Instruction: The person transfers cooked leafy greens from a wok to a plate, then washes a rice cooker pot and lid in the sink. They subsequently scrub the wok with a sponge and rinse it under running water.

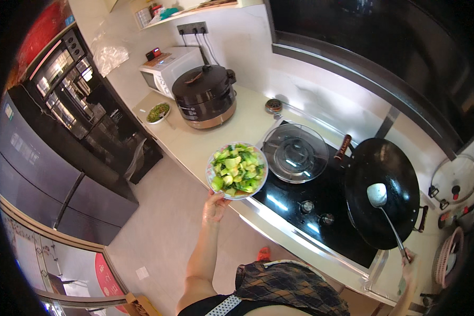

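Observation:
My left hand grips the near rim of a plate heaped with cooked leafy greens, held up at the counter's front edge beside the stove. At the right, my right hand is closed around the handle of a metal wok spatula. The spatula's pale, wet-looking blade lies over the inside of a black wok. That wok stands on the right part of the black glass cooktop, its wooden handle pointing up and left. A clear glass lid rests on the cooktop's left part.
Behind the plate, a large black electric cooker stands on the counter next to a white microwave. A small dish of chopped food is near the counter's left end. A pink basket and another glass lid are at the far right.

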### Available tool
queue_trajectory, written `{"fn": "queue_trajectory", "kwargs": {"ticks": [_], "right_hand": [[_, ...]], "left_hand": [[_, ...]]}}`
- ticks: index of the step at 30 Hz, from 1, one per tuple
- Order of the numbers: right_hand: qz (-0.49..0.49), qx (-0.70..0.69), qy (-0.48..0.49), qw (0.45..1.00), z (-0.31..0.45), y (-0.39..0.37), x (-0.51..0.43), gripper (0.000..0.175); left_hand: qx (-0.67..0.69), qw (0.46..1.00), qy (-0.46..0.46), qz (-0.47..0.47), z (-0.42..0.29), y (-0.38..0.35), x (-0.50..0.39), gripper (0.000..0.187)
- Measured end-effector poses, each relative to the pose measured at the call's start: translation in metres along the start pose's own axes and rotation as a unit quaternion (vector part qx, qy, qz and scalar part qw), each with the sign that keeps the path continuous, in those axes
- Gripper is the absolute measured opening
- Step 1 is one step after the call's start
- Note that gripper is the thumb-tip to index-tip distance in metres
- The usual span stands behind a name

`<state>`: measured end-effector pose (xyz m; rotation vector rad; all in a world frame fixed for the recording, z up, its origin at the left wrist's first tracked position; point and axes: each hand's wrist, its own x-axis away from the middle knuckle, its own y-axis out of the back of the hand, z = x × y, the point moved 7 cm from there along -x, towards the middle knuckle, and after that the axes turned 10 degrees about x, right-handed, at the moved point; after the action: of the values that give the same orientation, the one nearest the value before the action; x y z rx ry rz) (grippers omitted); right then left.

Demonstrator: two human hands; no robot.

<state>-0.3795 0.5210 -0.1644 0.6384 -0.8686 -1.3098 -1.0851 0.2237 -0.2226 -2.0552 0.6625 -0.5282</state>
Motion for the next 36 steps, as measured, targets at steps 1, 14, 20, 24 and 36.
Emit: {"fn": "queue_trajectory", "kwargs": {"ticks": [1, 14, 20, 24, 36], "right_hand": [[0.008, -0.022, -0.011, 1.0, -0.008, -0.004, -0.016, 0.027], [-0.554, -0.026, -0.07, 0.829, -0.089, 0.367, -0.166, 0.084], [-0.785, 0.029, 0.109, 0.61, 0.238, 0.484, -0.055, 0.061], [-0.793, 0.113, 0.288, 0.525, 0.528, 0.389, 0.029, 0.059], [-0.22, -0.109, 0.895, 0.373, 0.779, -0.105, 0.181, 0.062]], "left_hand": [[0.001, 1.0, -0.026, -0.009, 0.001, 0.009, -0.009, 0.052], [0.01, 0.991, -0.085, -0.105, -0.007, 0.159, -0.073, 0.056], [-0.037, 0.986, -0.108, -0.124, -0.032, 0.141, -0.097, 0.053], [-0.009, 0.988, -0.107, -0.107, -0.042, 0.135, -0.092, 0.054], [-0.038, 0.99, -0.079, -0.114, -0.026, 0.146, -0.117, 0.055]]}}
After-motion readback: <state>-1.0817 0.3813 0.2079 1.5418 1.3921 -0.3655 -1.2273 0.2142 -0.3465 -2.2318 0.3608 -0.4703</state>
